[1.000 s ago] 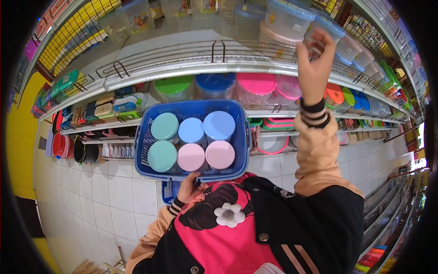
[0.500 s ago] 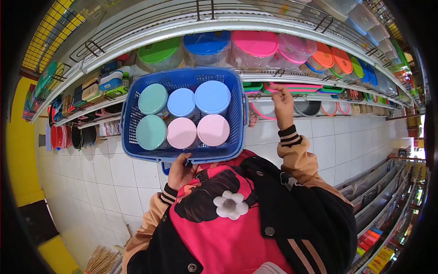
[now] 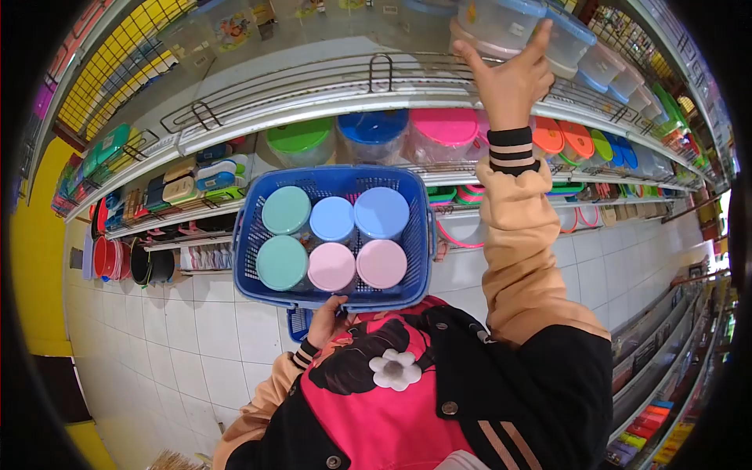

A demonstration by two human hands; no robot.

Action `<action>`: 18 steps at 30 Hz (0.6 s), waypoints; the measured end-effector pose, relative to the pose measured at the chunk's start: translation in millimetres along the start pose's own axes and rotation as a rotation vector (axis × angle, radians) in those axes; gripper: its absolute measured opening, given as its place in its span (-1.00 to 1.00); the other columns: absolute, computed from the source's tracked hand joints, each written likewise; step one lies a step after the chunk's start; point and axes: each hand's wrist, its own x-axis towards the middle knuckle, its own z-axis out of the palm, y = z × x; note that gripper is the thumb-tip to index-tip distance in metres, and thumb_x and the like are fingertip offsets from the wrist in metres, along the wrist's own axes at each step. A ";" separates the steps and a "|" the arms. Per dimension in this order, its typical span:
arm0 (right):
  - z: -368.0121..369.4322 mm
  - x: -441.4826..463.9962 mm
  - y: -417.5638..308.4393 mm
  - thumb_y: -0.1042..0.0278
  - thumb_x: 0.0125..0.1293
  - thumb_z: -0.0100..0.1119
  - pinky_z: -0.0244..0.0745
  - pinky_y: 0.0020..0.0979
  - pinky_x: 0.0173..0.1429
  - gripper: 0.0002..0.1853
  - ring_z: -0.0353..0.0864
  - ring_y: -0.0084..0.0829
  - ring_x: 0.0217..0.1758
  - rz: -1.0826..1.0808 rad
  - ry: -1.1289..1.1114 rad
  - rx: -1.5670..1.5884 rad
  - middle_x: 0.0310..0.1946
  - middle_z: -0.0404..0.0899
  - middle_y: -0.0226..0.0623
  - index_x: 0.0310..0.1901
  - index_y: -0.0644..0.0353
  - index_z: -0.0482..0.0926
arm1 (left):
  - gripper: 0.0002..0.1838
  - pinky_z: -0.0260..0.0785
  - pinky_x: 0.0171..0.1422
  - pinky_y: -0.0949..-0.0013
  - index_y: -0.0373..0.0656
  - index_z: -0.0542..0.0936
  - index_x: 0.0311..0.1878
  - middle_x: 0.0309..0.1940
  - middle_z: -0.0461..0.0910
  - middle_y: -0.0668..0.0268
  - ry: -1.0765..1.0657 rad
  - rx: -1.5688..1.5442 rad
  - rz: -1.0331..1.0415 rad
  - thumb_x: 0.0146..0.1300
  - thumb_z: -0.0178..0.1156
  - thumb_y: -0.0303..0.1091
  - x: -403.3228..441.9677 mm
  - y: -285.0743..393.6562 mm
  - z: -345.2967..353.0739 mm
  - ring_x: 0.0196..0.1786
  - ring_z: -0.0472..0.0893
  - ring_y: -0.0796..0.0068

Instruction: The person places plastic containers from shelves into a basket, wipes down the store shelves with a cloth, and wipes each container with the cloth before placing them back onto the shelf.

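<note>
My left hand [image 3: 327,319] is closed on the near rim of a blue plastic basket [image 3: 333,299], fingers partly hidden beneath it. Inside stand several round lidded canisters: green ones such as a green canister [image 3: 282,263], blue ones such as a blue canister [image 3: 381,212], and pink ones such as a pink canister [image 3: 381,264]. High on the upper shelf, my right hand [image 3: 513,82] is raised with thumb and fingers spread at a clear plastic container [image 3: 501,27]. Whether the fingertips touch it I cannot tell.
A wire guard [image 3: 305,74] runs along the upper shelf edge. Below sit large tubs with coloured lids, such as a pink-lidded tub [image 3: 444,125]. More clear boxes [image 3: 607,66] stack to the right. Another rack [image 3: 658,345] stands at right over the tiled floor [image 3: 196,329].
My right hand has risen from in front of the lower shelves to the containers on the upper shelf. My view has tilted up; the left hand keeps its hold on the basket.
</note>
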 end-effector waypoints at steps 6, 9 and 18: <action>24.9 23.8 2.7 -0.39 -0.32 0.35 0.29 -0.03 0.07 0.38 0.45 0.19 -0.09 0.036 -0.108 -0.009 -0.21 0.43 0.31 0.36 0.20 -0.32 | -0.79 0.48 0.03 0.13 -0.29 0.34 -0.13 -0.18 0.49 0.11 0.068 0.036 -0.090 0.15 0.03 -0.55 -16.0 6.8 31.1 -0.12 0.55 0.17; 27.8 27.5 -1.3 -0.29 -0.34 0.41 0.30 0.01 0.04 0.36 0.44 0.19 -0.06 0.084 -0.097 0.052 -0.12 0.39 0.28 0.36 0.15 -0.29 | -0.72 0.41 -0.38 0.43 -0.30 0.44 -0.40 -0.59 0.53 0.16 0.119 0.235 -0.018 0.20 0.07 -0.21 -14.3 2.3 29.3 -0.55 0.52 0.37; 35.6 24.2 0.6 -0.12 -0.29 0.39 0.26 0.08 0.06 0.23 0.37 0.25 -0.03 0.035 -0.033 0.108 -0.02 0.34 0.24 0.37 -0.02 -0.22 | -0.79 0.43 0.11 0.10 -0.33 0.33 -0.11 -0.12 0.49 0.06 0.040 -0.024 -0.091 0.17 0.00 -0.54 9.3 -0.5 3.7 -0.07 0.55 0.13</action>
